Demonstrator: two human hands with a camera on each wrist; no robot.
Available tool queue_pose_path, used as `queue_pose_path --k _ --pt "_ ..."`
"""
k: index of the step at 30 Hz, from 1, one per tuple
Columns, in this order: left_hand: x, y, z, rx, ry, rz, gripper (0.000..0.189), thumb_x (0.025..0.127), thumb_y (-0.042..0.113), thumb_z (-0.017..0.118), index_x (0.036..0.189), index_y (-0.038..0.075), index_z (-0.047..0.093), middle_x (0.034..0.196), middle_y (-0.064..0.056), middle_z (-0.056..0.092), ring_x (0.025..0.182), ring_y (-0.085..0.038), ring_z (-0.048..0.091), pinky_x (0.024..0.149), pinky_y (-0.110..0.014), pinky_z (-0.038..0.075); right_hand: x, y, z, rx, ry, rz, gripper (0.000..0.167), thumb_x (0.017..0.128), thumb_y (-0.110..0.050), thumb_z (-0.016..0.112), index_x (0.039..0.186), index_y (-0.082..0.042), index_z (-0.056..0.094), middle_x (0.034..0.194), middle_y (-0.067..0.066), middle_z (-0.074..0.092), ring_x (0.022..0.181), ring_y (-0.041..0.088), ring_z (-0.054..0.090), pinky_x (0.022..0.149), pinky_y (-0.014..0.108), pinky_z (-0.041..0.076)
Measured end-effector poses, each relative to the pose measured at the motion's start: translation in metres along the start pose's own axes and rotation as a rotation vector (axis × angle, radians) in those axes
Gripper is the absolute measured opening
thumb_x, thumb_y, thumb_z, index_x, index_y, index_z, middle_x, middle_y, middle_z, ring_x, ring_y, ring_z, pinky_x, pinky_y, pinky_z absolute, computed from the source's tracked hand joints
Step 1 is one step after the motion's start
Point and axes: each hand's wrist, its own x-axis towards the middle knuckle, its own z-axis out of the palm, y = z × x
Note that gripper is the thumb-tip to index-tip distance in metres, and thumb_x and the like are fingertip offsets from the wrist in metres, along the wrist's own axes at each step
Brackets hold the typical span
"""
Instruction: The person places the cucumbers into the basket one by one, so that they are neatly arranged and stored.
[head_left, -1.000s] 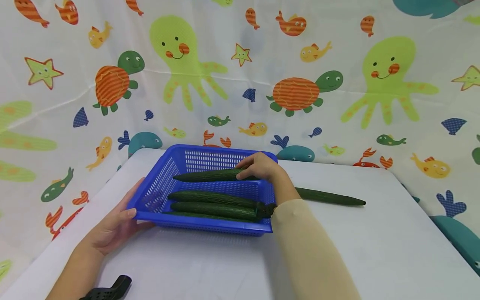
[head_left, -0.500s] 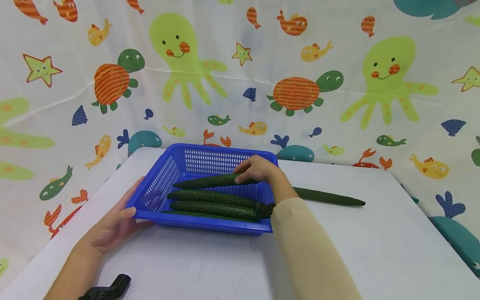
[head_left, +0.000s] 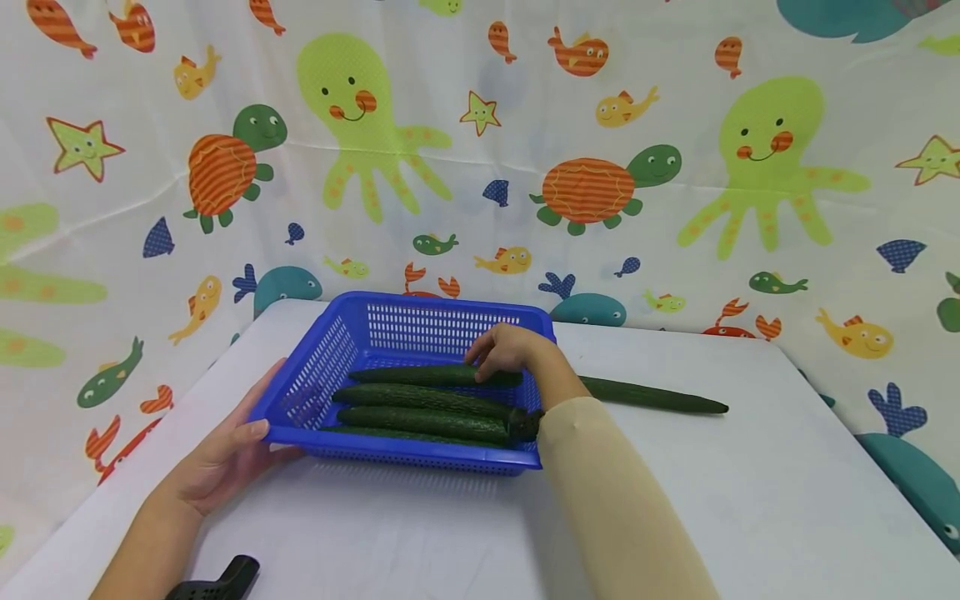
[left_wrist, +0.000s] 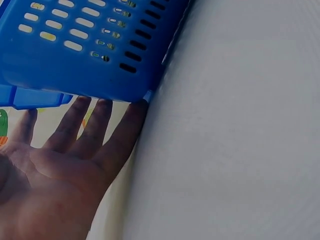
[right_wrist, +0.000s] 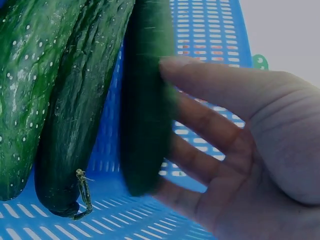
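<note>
A blue slotted plastic basket (head_left: 450,312) stands on the white table. My left hand (head_left: 225,462) holds its near left corner, thumb on the rim; in the left wrist view the fingers (left_wrist: 122,130) lie fairly straight against the outer wall. Inside the basket my right hand (head_left: 508,350) grips a dark green cucumber (head_left: 412,376) from above. The right wrist view shows this cucumber (right_wrist: 145,100) slightly blurred, with the thumb on one side and the other fingers partly behind it. Nearer the front rim, more cucumbers (head_left: 423,398) lie side by side in the basket.
Another cucumber (head_left: 660,395) lies on the table (head_left: 750,483) right of the basket, its left end hidden by the right arm. Behind the table hangs a curtain (head_left: 465,167) printed with sea animals. A black strap-like piece (head_left: 225,579) shows near the left forearm.
My right hand has lowered the gripped cucumber toward the basket floor, bringing it closer to the other cucumbers. The left hand and the basket have hardly moved.
</note>
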Motion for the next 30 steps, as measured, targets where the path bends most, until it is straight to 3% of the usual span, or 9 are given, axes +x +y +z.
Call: queue_pose_path --k 7,16,23,30 --pt "0.000 0.002 -0.001 0.004 -0.007 0.005 0.070 0.108 0.024 0.039 0.164 0.047 0.005 0.162 0.015 0.026 0.141 -0.006 0.047 0.106 -0.040 0.050 -0.003 -0.003 -0.003 -0.006 -0.117 0.045 0.032 0.100 -0.026 0.067 0.132 -0.019 0.072 0.136 0.006 0.068 0.138 0.031 0.055 0.108 0.056 0.049" --pt "-0.001 0.002 0.003 0.001 -0.011 0.002 0.070 0.108 0.025 0.040 0.164 0.046 0.004 0.161 0.016 0.027 0.141 -0.005 0.048 0.106 -0.038 0.049 -0.005 -0.004 0.000 -0.004 -0.129 0.043 0.035 0.102 -0.032 0.064 0.134 -0.020 0.071 0.139 0.006 0.065 0.139 0.032 0.053 0.109 0.057 0.047" --pt "0.000 0.003 0.001 0.035 0.001 0.004 0.071 0.108 0.026 0.041 0.165 0.045 0.004 0.163 0.012 0.023 0.141 -0.005 0.046 0.106 -0.039 0.048 -0.004 -0.003 0.001 0.015 -0.068 -0.005 0.039 0.101 -0.032 0.065 0.136 -0.014 0.069 0.138 0.009 0.065 0.130 0.032 0.060 0.107 0.056 0.049" --pt "0.001 -0.002 -0.003 0.009 -0.035 0.018 0.070 0.108 0.025 0.039 0.165 0.045 0.002 0.162 0.015 0.025 0.141 -0.005 0.047 0.106 -0.038 0.050 -0.011 -0.006 -0.002 0.062 0.036 -0.106 0.040 0.101 -0.030 0.065 0.136 -0.011 0.068 0.136 0.006 0.068 0.130 0.028 0.060 0.110 0.049 0.048"
